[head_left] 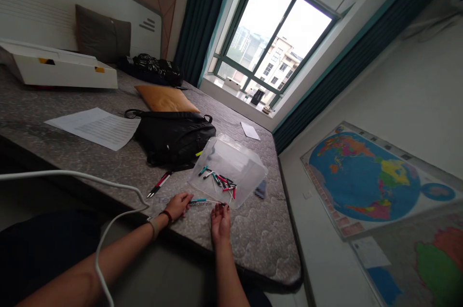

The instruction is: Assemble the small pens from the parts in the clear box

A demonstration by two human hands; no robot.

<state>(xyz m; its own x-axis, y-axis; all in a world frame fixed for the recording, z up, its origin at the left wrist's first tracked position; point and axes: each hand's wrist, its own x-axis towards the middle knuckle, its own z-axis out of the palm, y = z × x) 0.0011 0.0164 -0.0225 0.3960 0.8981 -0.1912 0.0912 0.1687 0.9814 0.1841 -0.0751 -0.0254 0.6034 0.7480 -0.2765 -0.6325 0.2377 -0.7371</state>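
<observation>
A teal pen (198, 200) is pinched between the fingertips of the left hand (180, 206), while a small dark piece (223, 204), too small to identify, is held at the fingertips of the palm-up right hand (220, 224). Both are held near the rim of a clear plastic bin (237, 158), set on the mattress (258, 244) beside a black bag (175, 135), with loose pens (219, 181) heaped inside.

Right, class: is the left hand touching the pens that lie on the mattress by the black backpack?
Apart. The head view shows a strip of mattress between the left hand and those pens.
</observation>
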